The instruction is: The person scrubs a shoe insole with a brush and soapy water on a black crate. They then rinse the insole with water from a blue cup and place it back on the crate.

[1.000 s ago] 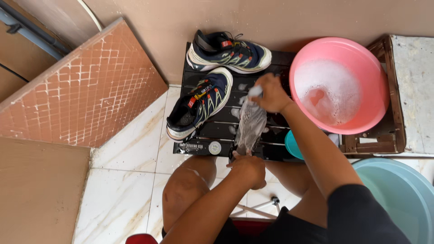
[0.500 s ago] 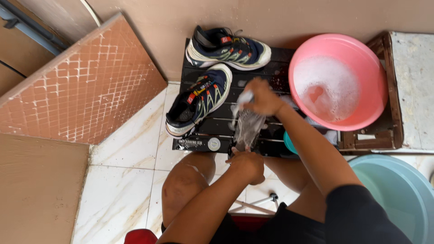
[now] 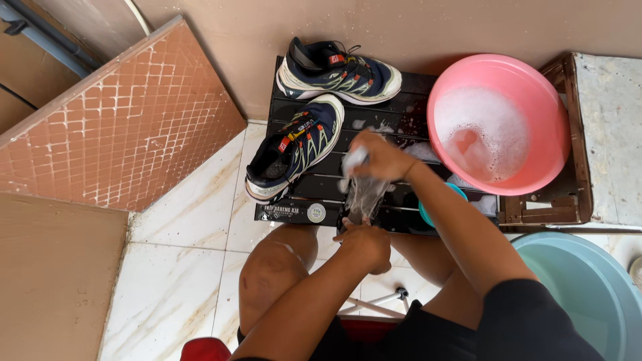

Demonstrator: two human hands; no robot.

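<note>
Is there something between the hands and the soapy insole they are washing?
No. Both hands already hold the soapy insole directly: the right hand at its far end, the left hand at its near end.

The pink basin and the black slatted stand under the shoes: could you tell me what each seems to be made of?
The pink basin looks like moulded plastic: uniform colour, smooth rounded rim, slight sheen; it holds foamy water. The black slatted stand has even, flat dark slats, wet and glossy with suds; plastic or painted metal, and the head view cannot settle which.
</note>
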